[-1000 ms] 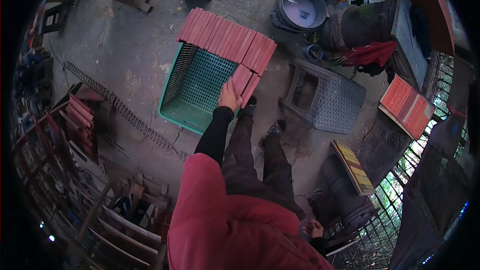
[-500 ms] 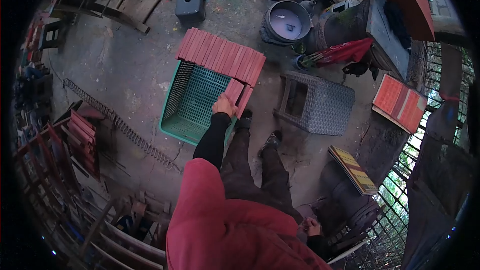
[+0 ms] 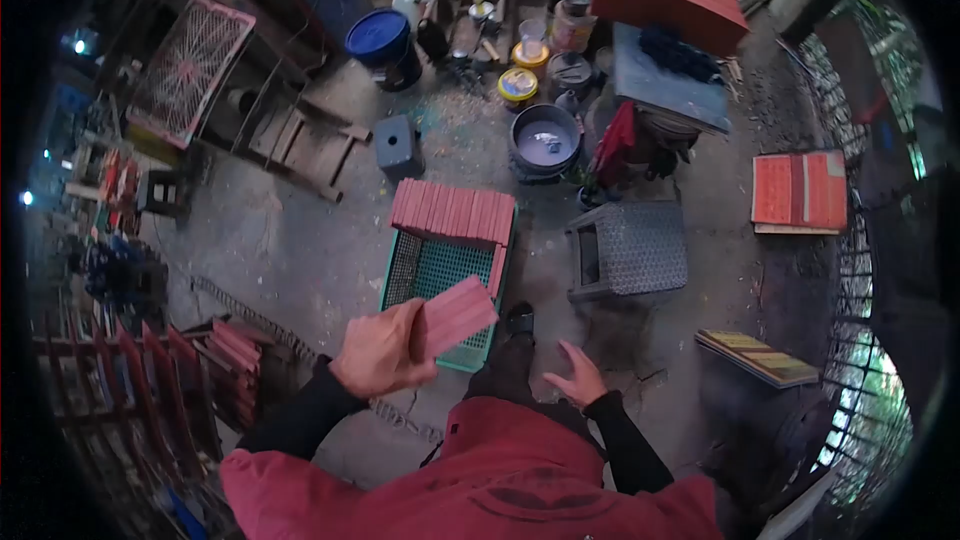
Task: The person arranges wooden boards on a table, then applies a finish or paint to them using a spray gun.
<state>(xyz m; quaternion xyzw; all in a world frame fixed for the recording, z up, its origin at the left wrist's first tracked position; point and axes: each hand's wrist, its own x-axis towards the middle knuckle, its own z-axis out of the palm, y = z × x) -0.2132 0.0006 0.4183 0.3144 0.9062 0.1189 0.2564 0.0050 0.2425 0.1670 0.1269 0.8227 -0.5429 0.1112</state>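
Left hand (image 3: 385, 350): now lifted from right edge of green crate (image 3: 445, 260), fingers gripping red pieces (image 3: 457, 316)
Right hand (image 3: 582, 378): now raised, fingers wide
Red pieces: flat, straight

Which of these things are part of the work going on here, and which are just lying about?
Seemingly part of the job: the held strips in the left hand; the row of red strips; the green basket.

Apparently just lying about: the woven stool; the blue-lidded bucket; the red cloth.
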